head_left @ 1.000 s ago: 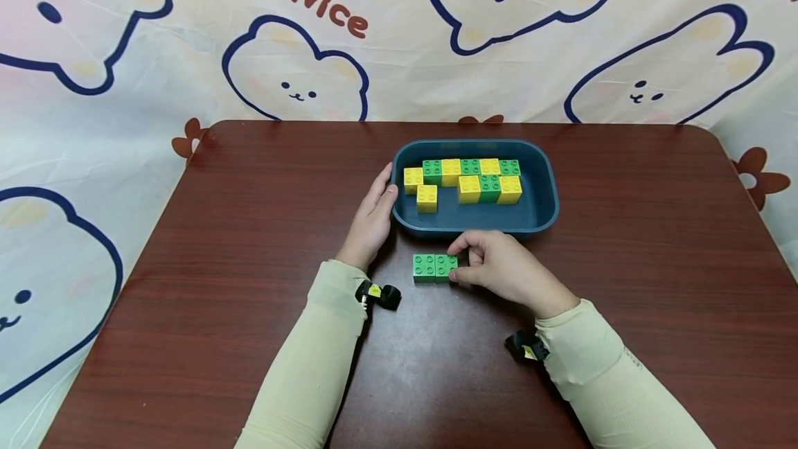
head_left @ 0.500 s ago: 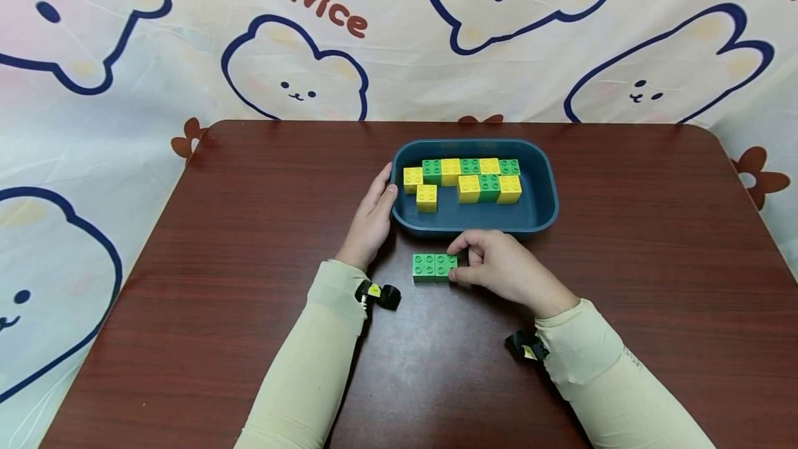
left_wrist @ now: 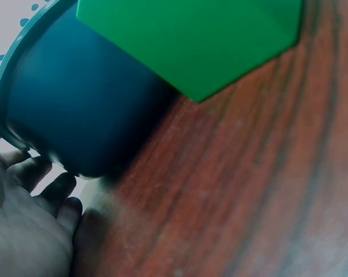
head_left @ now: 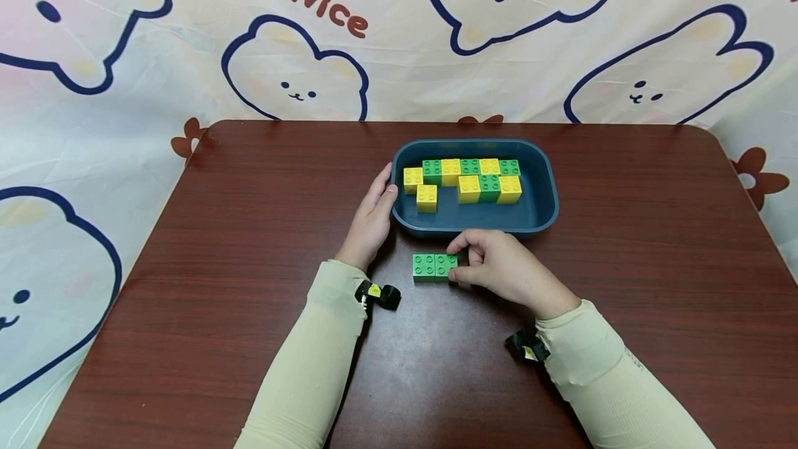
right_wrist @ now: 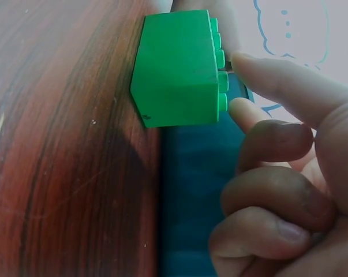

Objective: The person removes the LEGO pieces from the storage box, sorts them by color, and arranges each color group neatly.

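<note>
My left hand (head_left: 369, 219) rests against the left end of the blue tray (head_left: 547, 206), fingers along its outer wall; the left wrist view shows its fingertips (left_wrist: 57, 187) right at the tray. Two green bricks (head_left: 424, 267) sit side by side on the table in front of the tray, studs up. My right hand (head_left: 501, 265) is at the right-hand green brick (head_left: 442, 267), thumb and index finger spread apart over its right end. In the right wrist view both tips stand just off the studs of the green brick (right_wrist: 176, 63); the other fingers are curled.
Inside the tray lie several yellow and green bricks, among them a yellow brick (head_left: 427, 198) near the front left. The brown wooden table (head_left: 249, 227) reaches back to a printed cloth (head_left: 399, 89). Small black cameras are strapped to both wrists.
</note>
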Motion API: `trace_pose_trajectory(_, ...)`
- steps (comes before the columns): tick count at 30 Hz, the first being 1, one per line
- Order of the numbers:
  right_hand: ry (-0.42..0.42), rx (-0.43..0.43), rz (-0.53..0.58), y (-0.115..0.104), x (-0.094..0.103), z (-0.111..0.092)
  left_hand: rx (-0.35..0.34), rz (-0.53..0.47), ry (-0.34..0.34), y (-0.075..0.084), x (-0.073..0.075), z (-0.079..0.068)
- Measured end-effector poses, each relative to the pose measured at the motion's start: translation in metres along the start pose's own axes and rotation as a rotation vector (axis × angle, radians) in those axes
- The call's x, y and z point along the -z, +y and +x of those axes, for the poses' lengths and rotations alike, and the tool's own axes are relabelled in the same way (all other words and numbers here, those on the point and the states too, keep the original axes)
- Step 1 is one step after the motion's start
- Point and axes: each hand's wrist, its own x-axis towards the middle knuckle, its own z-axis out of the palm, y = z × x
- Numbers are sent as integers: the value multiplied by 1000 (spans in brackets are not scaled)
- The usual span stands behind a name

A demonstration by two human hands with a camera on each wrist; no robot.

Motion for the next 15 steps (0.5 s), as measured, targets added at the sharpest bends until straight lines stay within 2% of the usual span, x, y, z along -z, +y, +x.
trace_pose_trajectory(9,45,32,14,-4,3,-5,8,-2,-4,0,-1,0)
trace_pose_trajectory(15,95,82,32,-10,8,-6,7,-3,-5,-1,0,-1)
